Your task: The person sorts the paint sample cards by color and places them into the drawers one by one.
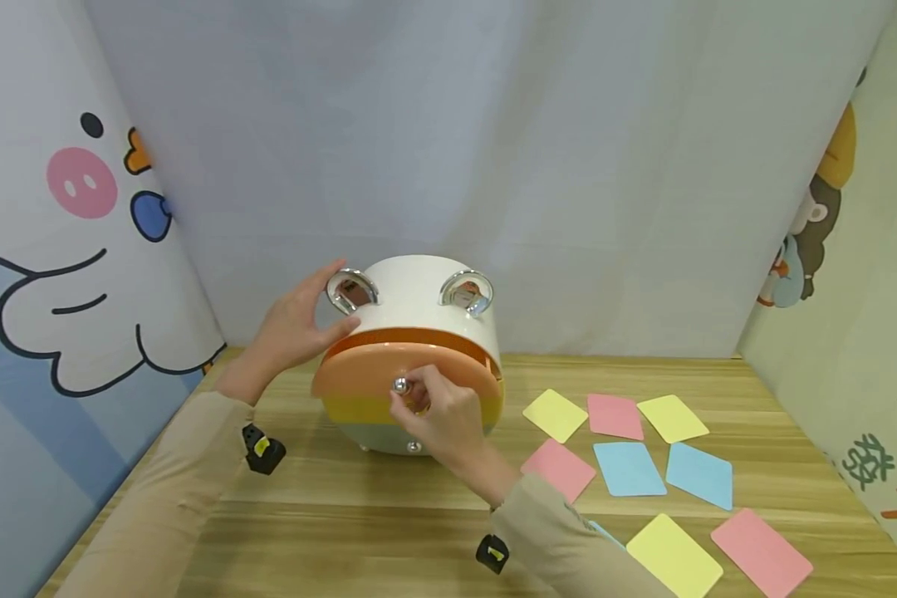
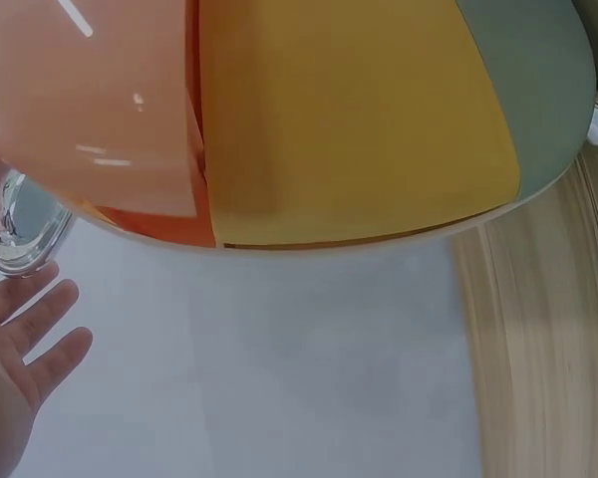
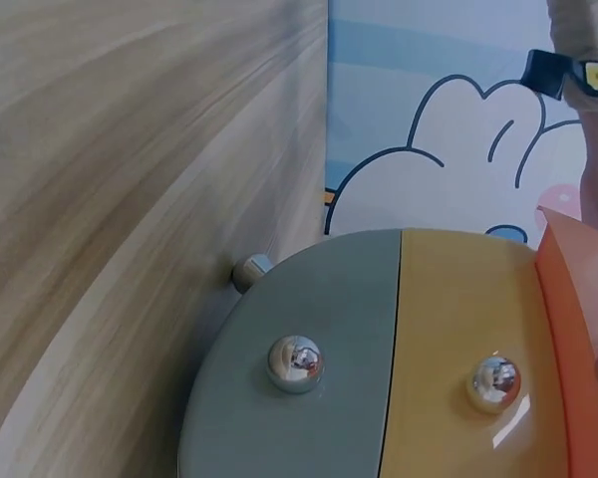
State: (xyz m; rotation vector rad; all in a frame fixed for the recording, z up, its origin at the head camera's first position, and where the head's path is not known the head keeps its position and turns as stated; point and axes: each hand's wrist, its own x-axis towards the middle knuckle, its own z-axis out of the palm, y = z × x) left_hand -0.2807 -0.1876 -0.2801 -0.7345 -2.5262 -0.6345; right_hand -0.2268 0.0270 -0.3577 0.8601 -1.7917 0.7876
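A small round-fronted drawer cabinet (image 1: 426, 291) with a white shell stands on the table. Its orange top drawer (image 1: 366, 363) juts out past the yellow drawer (image 3: 468, 299) and the grey-green bottom drawer (image 3: 309, 428). My right hand (image 1: 448, 415) pinches the chrome knob (image 1: 400, 385) of the orange drawer between thumb and fingertips. At the upper left of the cabinet, my left hand (image 1: 295, 320) rests against the shell beside a chrome ring (image 1: 353, 291), thumb in front. Three of its fingers show straight and spread in the left wrist view. The drawer's inside is mostly hidden.
Several square paper cards, such as a yellow card (image 1: 556, 415), a pink card (image 1: 615, 416) and a blue card (image 1: 629, 468), lie to the right of the cabinet. A pale curtain (image 1: 456, 166) hangs behind the table (image 1: 329, 531), with printed cartoon panels at both sides.
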